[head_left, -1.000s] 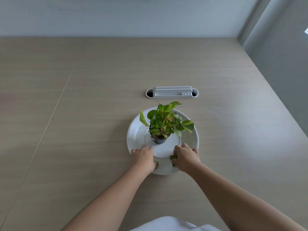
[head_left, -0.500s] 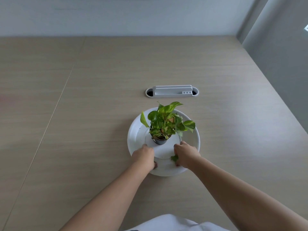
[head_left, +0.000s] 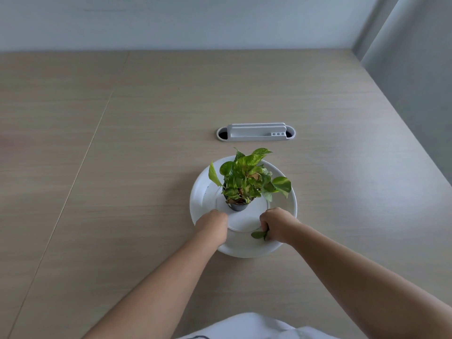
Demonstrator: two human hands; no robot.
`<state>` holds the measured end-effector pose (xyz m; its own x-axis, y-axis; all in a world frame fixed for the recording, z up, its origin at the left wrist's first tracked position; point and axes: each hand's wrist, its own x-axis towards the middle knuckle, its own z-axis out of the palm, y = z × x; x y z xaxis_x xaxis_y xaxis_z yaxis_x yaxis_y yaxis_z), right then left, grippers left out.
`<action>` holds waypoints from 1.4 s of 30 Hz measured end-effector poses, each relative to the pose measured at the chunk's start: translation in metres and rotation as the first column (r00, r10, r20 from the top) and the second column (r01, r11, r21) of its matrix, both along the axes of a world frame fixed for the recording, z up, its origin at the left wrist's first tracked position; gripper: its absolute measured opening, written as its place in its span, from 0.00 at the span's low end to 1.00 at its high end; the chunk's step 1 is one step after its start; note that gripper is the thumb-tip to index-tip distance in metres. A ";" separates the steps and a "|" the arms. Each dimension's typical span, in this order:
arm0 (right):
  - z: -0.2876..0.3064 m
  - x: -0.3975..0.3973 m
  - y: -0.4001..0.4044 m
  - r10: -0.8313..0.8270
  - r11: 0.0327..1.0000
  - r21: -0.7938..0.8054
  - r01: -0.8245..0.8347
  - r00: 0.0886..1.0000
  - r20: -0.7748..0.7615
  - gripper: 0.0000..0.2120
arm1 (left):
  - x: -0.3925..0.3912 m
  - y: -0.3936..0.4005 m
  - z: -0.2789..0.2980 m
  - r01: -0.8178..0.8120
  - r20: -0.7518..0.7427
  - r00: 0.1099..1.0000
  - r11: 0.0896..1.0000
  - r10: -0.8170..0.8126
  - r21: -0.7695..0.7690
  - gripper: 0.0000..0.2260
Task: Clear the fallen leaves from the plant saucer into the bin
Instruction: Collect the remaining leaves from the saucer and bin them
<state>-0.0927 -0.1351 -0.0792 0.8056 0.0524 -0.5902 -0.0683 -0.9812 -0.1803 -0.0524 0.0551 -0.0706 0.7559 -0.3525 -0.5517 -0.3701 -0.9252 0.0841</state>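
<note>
A round white plant saucer lies on the wooden table, with a small leafy plant in a dark pot standing at its middle. My left hand rests closed on the saucer's near left rim; what it holds, if anything, is hidden. My right hand is over the near right part of the saucer, pinching fallen green leaves that stick out to its left. No bin is in view.
A grey cable-port cover is set into the table just behind the saucer. A wall runs along the table's far edge, and another wall closes the right side. A white garment shows at the bottom edge.
My right hand has closed more tightly on the green leaves and drawn them slightly toward me. My left hand has stayed on the saucer's rim. The view has shifted a little.
</note>
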 end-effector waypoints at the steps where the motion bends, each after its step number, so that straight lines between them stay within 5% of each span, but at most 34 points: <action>1: 0.000 0.000 0.000 0.001 1.000 0.004 -0.001 1.000 0.002 0.07 | 0.001 0.001 0.000 0.008 -0.008 1.000 1.000 -0.008 -0.012 0.12; 6: 0.002 -0.004 -0.004 -0.079 0.993 0.089 0.077 0.997 0.025 0.05 | 0.005 0.008 -0.001 0.001 -0.041 0.999 0.993 -0.006 -0.115 0.10; 17: 0.017 -0.005 -0.012 -0.407 0.869 0.349 0.352 0.908 0.097 0.07 | 0.015 0.021 0.018 -0.438 -0.309 0.890 0.814 0.335 -0.381 0.05; 27: -0.005 -0.017 0.009 -0.010 0.976 0.216 -0.018 0.991 0.131 0.07 | 0.009 0.028 0.020 -0.464 -0.333 0.878 0.783 0.345 -0.413 0.05; 34: -0.009 -0.006 0.010 0.031 0.983 0.173 -0.061 0.985 0.169 0.08 | 0.004 0.029 0.012 -0.488 -0.341 0.865 0.774 0.368 -0.403 0.06; 39: -0.011 -0.012 0.007 -0.185 0.944 0.315 0.101 0.950 0.250 0.07 | 0.005 0.030 0.009 -0.496 -0.350 0.860 0.766 0.371 -0.409 0.07; 42: -0.002 -0.018 0.002 -0.475 0.827 0.467 0.313 0.833 0.284 0.07 | 0.005 0.032 0.009 -0.511 -0.362 0.853 0.746 0.376 -0.427 0.06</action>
<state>-0.1109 -0.1328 -0.0815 0.9569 -0.1621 -0.2411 -0.2812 -0.7252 -0.6285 -0.0477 0.0872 -0.0618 0.7640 -0.2814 -0.5807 0.1663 -0.7837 0.5985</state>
